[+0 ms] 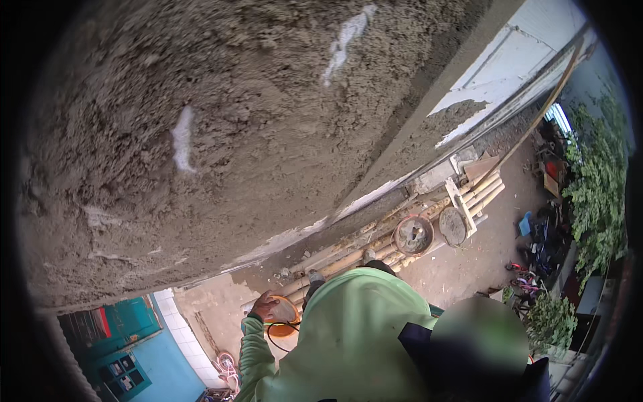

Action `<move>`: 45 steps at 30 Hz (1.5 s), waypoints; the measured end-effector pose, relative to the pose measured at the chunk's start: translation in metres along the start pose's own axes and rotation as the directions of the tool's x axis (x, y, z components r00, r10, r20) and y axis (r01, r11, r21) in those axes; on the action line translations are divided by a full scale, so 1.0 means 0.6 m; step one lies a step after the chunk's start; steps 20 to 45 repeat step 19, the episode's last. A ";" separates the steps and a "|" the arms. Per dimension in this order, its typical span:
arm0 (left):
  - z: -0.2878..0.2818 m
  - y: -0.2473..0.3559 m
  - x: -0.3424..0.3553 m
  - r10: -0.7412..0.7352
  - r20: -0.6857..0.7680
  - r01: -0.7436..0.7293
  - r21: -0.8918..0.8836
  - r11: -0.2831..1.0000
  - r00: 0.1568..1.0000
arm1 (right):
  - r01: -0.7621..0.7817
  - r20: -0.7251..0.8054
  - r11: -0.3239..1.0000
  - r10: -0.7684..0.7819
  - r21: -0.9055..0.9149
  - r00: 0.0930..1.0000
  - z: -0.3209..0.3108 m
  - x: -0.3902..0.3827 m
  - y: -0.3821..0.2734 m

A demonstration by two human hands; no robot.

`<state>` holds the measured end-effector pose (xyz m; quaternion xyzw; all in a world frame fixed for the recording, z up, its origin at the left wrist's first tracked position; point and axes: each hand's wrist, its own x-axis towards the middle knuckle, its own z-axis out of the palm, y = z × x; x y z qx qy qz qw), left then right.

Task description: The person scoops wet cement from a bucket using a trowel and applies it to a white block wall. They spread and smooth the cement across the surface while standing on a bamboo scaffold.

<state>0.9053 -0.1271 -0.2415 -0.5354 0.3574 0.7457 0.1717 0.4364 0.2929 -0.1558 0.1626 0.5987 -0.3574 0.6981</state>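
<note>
My left hand (264,306), below a light green sleeve, is at the left rim of a small orange bucket (293,329). Its fingers appear closed on that rim, though they show small. Greyish-tan stuff shows inside the bucket, and a thin black loop hangs from its near side. Nowhere in the picture does my right hand show; the light green garment (362,315) covers the lower middle. Directly ahead rises a wall of rough, wet-looking grey-brown mortar (268,120) with a few pale patches.
Bamboo poles (348,261) run along the wall's foot, with the tips of my feet over them. On them rest a round basin (413,236) of mortar and a second mortar-filled round container (453,226) beside a plank (461,204). A long thin pole (536,120) leans at right.
</note>
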 end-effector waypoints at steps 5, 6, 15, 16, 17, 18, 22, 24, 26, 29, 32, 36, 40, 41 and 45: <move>0.051 0.136 0.039 -0.061 0.104 -0.019 0.634 0.773 0.993 | 0.008 0.023 0.979 -0.013 0.204 1.000 -0.001 -0.003 0.127; 0.068 0.149 0.070 -0.062 0.138 -0.060 0.737 0.674 0.989 | 0.016 0.011 0.968 -0.020 0.252 1.000 0.000 -0.009 0.153; 0.356 0.293 0.097 -0.152 0.453 -0.391 0.864 0.316 0.878 | 0.216 -0.152 0.829 -0.160 0.516 0.975 -0.036 0.001 0.266; 0.343 0.286 0.114 -0.120 0.425 -0.341 0.839 0.425 0.897 | 0.251 -0.199 0.835 -0.173 0.490 0.965 -0.046 0.015 0.259; 0.334 0.285 0.130 -0.091 0.349 -0.243 0.795 0.555 0.933 | 0.286 -0.382 0.882 -0.135 0.374 0.914 -0.051 0.037 0.257; 0.335 0.286 0.146 -0.078 0.286 -0.161 0.720 0.675 0.955 | 0.313 -0.497 0.933 -0.190 0.177 0.847 -0.089 0.085 0.285; 0.367 0.322 0.155 -0.060 0.311 -0.197 0.728 0.656 0.948 | 0.282 -0.608 0.959 -0.236 -0.020 0.758 -0.132 0.137 0.323; 0.367 0.322 0.155 -0.060 0.311 -0.197 0.728 0.656 0.948 | 0.282 -0.608 0.959 -0.236 -0.020 0.758 -0.132 0.137 0.323; 0.367 0.322 0.155 -0.060 0.311 -0.197 0.728 0.656 0.948 | 0.282 -0.608 0.959 -0.236 -0.020 0.758 -0.132 0.137 0.323; 0.367 0.322 0.155 -0.060 0.311 -0.197 0.728 0.656 0.948 | 0.282 -0.608 0.959 -0.236 -0.020 0.758 -0.132 0.137 0.323; 0.367 0.322 0.155 -0.060 0.311 -0.197 0.728 0.656 0.948 | 0.282 -0.608 0.959 -0.236 -0.020 0.758 -0.132 0.137 0.323; 0.367 0.322 0.155 -0.060 0.311 -0.197 0.728 0.656 0.948 | 0.282 -0.608 0.959 -0.236 -0.020 0.758 -0.132 0.137 0.323; 0.367 0.322 0.155 -0.060 0.311 -0.197 0.728 0.656 0.948 | 0.282 -0.608 0.959 -0.236 -0.020 0.758 -0.132 0.137 0.323; 0.367 0.322 0.155 -0.060 0.311 -0.197 0.728 0.656 0.948 | 0.282 -0.608 0.959 -0.236 -0.020 0.758 -0.132 0.137 0.323; 0.367 0.322 0.155 -0.060 0.311 -0.197 0.728 0.656 0.948 | 0.282 -0.608 0.959 -0.236 -0.020 0.758 -0.132 0.137 0.323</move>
